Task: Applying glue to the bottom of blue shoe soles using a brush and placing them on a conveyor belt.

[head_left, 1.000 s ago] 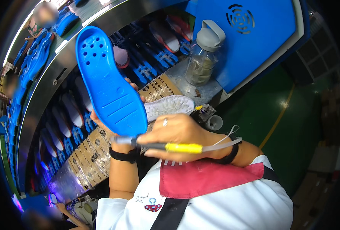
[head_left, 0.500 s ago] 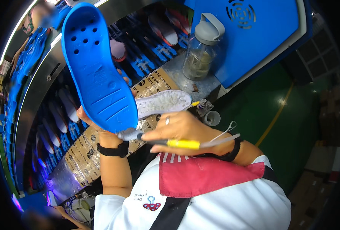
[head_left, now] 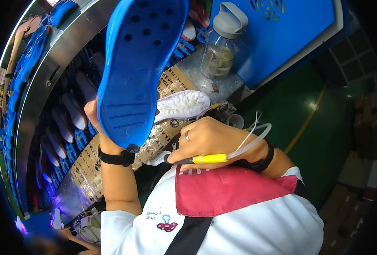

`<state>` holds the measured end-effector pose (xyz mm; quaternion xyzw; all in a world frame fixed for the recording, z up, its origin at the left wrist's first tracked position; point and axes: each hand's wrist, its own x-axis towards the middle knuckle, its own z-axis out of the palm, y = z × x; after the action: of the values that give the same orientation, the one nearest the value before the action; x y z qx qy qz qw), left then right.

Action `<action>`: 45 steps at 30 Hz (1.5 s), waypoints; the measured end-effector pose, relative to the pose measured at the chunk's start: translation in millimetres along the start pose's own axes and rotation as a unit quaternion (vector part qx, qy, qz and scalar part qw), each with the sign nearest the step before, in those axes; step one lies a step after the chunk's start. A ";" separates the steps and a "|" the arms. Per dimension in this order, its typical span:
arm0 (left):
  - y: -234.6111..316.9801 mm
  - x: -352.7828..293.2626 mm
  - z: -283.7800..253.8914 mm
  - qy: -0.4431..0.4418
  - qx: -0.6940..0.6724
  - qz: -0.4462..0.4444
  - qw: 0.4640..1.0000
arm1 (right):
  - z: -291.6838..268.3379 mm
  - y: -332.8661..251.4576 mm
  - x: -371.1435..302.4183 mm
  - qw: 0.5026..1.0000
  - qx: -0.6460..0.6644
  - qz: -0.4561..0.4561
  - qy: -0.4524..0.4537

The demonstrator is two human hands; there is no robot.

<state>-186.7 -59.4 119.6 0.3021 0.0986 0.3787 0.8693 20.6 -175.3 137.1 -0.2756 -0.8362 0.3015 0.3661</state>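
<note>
My left hand (head_left: 96, 118) grips a large blue shoe sole (head_left: 129, 85) from behind, so most of its fingers are hidden. Round holes mark the sole's wide end, and raised bars cross its heel. In my right hand (head_left: 209, 138), fingers wrap round a brush (head_left: 209, 159) with a yellow and black handle. A clear tube runs from the handle's rear. Pale bristles point left, a little below and to the right of the heel, apart from it. Behind the sole lies a white sole-shaped piece (head_left: 184, 104) covered with whitish clumps.
Printed brown tape (head_left: 84, 174) covers the bench. A lidded clear jar (head_left: 219, 59) stands by a blue cabinet (head_left: 282, 46), with a small cup (head_left: 235, 121) nearer. On the left, a curved metal rail (head_left: 48, 72) borders racked shoe soles (head_left: 73, 112). Another person's arm (head_left: 80, 242) shows lower left.
The blue sole has moved right and up, with its face tilted. My right hand has drawn the brush away from the heel edge, slightly to the right and down.
</note>
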 end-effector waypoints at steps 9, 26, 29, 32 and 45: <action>-9.8 5.3 14.6 0.075 0.021 -0.152 0.985 | -5.0 -4.8 0.7 0.995 -0.082 -0.034 -0.042; 2.7 6.9 17.6 0.185 0.123 -0.297 0.929 | 3.0 -3.7 -16.3 0.995 -0.093 0.000 0.046; 5.0 5.2 21.5 0.225 0.114 -0.265 0.931 | 3.0 -5.8 -17.6 0.996 -0.079 -0.015 0.037; -0.3 4.9 26.8 0.212 0.071 -0.261 0.939 | 7.4 -5.2 -12.2 0.992 -0.070 -0.017 0.108; 3.0 7.1 22.9 0.208 0.040 -0.206 0.955 | 7.5 -4.3 -10.6 0.995 -0.046 -0.040 0.078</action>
<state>-174.4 -63.0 140.1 0.2245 0.3525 0.2414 0.8758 19.9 -187.6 131.2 -0.2811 -0.8282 0.2258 0.4291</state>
